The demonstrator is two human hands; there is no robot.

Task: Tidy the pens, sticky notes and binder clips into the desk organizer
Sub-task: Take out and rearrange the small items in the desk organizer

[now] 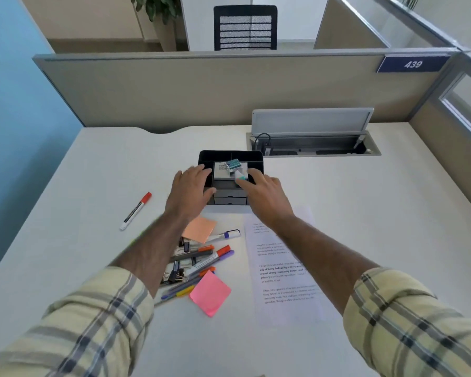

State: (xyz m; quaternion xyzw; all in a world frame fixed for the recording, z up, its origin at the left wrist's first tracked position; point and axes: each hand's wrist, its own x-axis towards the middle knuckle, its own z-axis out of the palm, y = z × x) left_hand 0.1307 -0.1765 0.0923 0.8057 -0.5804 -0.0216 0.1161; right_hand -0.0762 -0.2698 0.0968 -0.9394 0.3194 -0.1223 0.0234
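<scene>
The desk organizer [230,155] is a black box split into several compartments, with two small grey drawers [230,198] set in the middle of its near face. A white box [220,172] with dark lettering sits in its centre, and a small teal-and-white item [234,164] lies on top of that. The organizer stands on the white desk [93,172], near the middle and just on the near side of an open cable tray [310,148].

Both hands are at the organizer, one on each side. The left hand [192,186] lies on its left part with the fingers spread and straight, gripping nothing. The right hand [264,194] reaches onto its right part with the fingers stretched out; a small white-and-teal piece [241,175] sits right at its fingertips, and I cannot tell whether the hand pinches it or only touches it.

The rest of the task's things lie nearer, between the forearms: a loose heap of pens [210,257] and black binder clips [174,276], with an orange sticky note pad [200,229] at the far end of the heap and a pink sticky note pad [210,292] at the near end. A red-capped marker [135,210] lies alone, well apart to the left. A printed sheet [283,268] lies under the right forearm.
</scene>
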